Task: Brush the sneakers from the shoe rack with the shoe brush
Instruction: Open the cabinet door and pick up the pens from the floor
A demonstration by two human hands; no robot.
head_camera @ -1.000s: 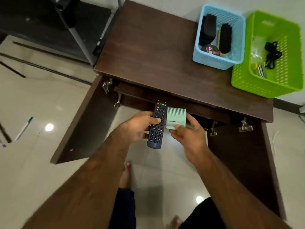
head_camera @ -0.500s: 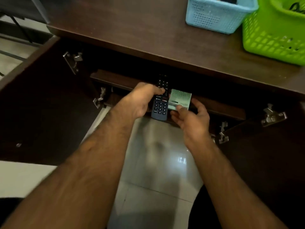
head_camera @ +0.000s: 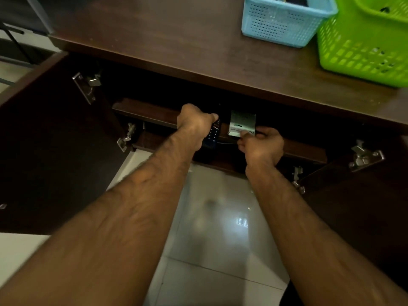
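Observation:
My left hand (head_camera: pixel 194 124) grips a black remote control (head_camera: pixel 213 134) and holds it at the front edge of a shelf (head_camera: pixel 145 111) inside the open dark wooden cabinet. My right hand (head_camera: pixel 261 144) pinches a small pale green box (head_camera: pixel 242 123) beside the remote, also over that shelf edge. A blue basket (head_camera: pixel 284 25) stands on the cabinet top (head_camera: pixel 176 45); its contents are cut off by the frame's top edge. No sneakers or shoe brush are visible.
A green basket (head_camera: pixel 366 49) stands right of the blue one. Both cabinet doors hang open, left door (head_camera: pixel 44 140) and right door (head_camera: pixel 364 206), with metal hinges (head_camera: pixel 365 156). Glossy tiled floor (head_camera: pixel 220 239) lies below between the doors.
Both hands moved forward with the remote and the green box, from in front of the cabinet to its inner shelf. The view dropped lower and closer, so the baskets' contents left the frame.

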